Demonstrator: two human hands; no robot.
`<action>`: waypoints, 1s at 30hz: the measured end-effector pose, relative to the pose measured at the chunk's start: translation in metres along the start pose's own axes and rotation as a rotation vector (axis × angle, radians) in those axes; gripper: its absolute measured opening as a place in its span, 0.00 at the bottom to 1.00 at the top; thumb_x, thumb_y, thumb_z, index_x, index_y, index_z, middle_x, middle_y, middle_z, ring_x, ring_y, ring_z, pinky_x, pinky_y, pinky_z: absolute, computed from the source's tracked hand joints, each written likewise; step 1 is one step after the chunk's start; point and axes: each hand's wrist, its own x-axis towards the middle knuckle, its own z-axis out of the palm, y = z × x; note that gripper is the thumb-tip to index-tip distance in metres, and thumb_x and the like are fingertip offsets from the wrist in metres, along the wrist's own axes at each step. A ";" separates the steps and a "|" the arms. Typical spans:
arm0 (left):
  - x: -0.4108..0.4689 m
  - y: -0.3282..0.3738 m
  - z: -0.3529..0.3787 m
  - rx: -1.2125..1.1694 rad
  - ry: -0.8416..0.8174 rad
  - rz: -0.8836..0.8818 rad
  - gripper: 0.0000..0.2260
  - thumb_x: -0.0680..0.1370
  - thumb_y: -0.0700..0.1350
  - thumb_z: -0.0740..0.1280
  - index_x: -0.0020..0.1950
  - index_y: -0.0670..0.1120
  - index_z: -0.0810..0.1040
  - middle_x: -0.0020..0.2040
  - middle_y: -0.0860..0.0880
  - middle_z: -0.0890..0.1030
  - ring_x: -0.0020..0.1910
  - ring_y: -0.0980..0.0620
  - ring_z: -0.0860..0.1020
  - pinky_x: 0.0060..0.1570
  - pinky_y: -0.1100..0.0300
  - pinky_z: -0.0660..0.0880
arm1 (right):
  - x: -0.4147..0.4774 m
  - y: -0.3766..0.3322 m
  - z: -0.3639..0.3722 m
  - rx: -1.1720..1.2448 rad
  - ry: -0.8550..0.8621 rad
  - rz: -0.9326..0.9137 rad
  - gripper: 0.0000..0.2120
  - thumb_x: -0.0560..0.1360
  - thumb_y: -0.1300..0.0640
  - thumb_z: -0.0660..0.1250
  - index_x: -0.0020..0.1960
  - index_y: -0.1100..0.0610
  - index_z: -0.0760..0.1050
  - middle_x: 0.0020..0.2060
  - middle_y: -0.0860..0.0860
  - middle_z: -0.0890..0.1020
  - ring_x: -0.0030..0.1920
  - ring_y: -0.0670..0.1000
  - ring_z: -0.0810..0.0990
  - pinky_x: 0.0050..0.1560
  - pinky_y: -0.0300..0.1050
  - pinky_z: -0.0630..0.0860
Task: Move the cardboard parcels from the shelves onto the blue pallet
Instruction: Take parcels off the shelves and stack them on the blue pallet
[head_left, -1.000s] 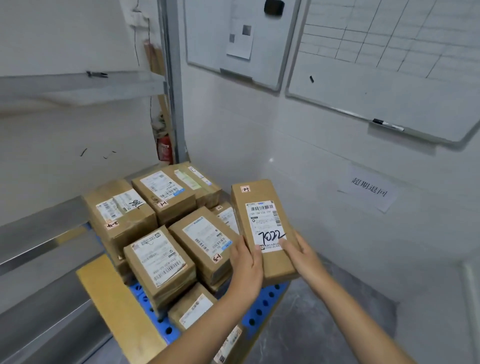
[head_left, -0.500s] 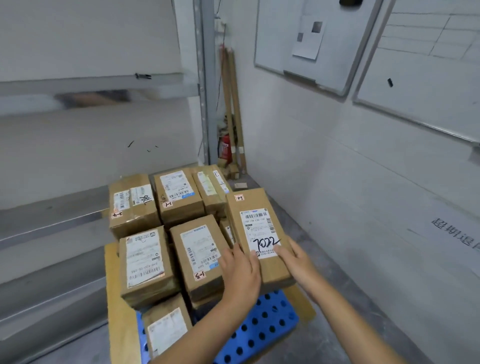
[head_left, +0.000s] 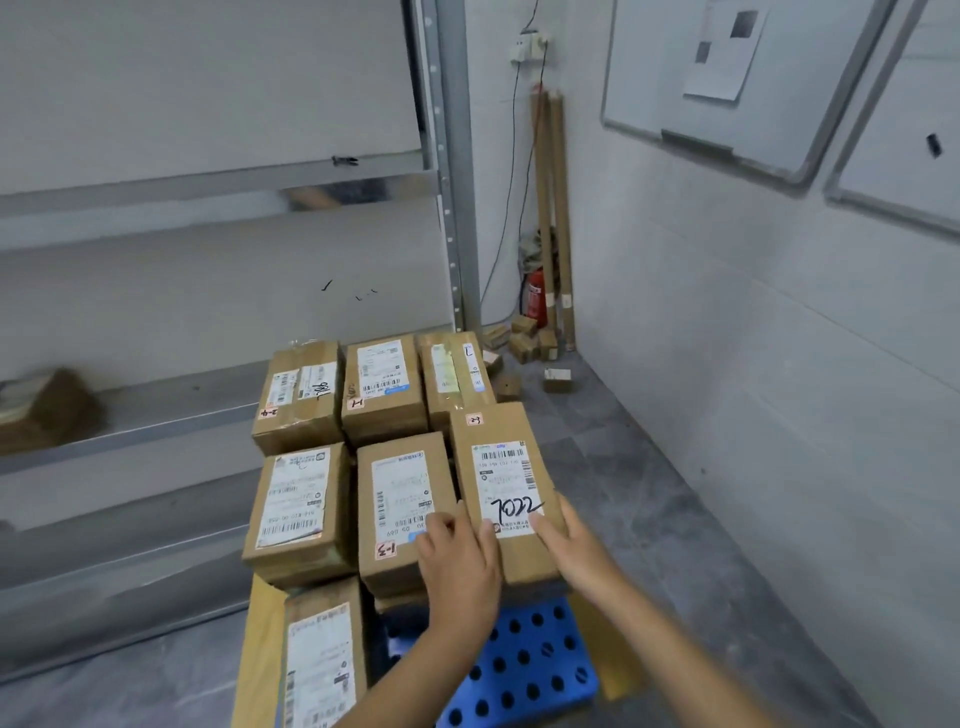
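Observation:
A cardboard parcel marked 7022 (head_left: 498, 467) lies at the right end of the stack on the blue pallet (head_left: 524, 670). My left hand (head_left: 457, 561) holds its near left edge, fingers curled over the top. On its near right edge, my right hand (head_left: 571, 545) grips with the thumb on the label. Beside it sit several stacked parcels: one tagged 1-3 (head_left: 400, 499), another to the left (head_left: 298, 499), and a back row (head_left: 384, 384). A further parcel (head_left: 322, 660) lies at the near left on the pallet.
Grey metal shelves (head_left: 156, 415) run along the left, with one blurred parcel (head_left: 47, 405) on a shelf. In the far corner stand cardboard tubes (head_left: 553, 208), a red fire extinguisher (head_left: 535, 299) and small boxes (head_left: 524, 343). Whiteboards (head_left: 727, 93) hang on the right wall.
Both hands brought the 7022 parcel down and forward onto the right end of the stack. The camera turned left and tipped down, bringing the far corner into view.

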 end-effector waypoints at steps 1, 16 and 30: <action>-0.001 0.000 0.002 -0.024 0.014 -0.008 0.20 0.84 0.55 0.50 0.72 0.50 0.68 0.61 0.49 0.66 0.52 0.55 0.57 0.57 0.58 0.63 | 0.001 0.000 -0.001 0.003 -0.017 -0.004 0.20 0.81 0.46 0.59 0.72 0.44 0.64 0.58 0.42 0.80 0.53 0.39 0.79 0.41 0.30 0.74; 0.019 -0.023 -0.038 -0.314 -0.040 0.035 0.17 0.84 0.52 0.55 0.70 0.48 0.70 0.60 0.53 0.70 0.58 0.55 0.73 0.60 0.60 0.71 | 0.011 -0.084 0.013 -0.094 0.182 -0.278 0.21 0.82 0.48 0.57 0.74 0.47 0.64 0.69 0.48 0.72 0.62 0.44 0.73 0.60 0.45 0.72; 0.023 -0.300 -0.296 -0.110 0.237 -0.039 0.21 0.84 0.48 0.59 0.75 0.42 0.66 0.73 0.44 0.69 0.72 0.46 0.68 0.72 0.53 0.63 | -0.029 -0.208 0.316 -0.239 -0.211 -0.483 0.22 0.81 0.50 0.60 0.75 0.51 0.64 0.72 0.49 0.69 0.72 0.49 0.67 0.71 0.46 0.64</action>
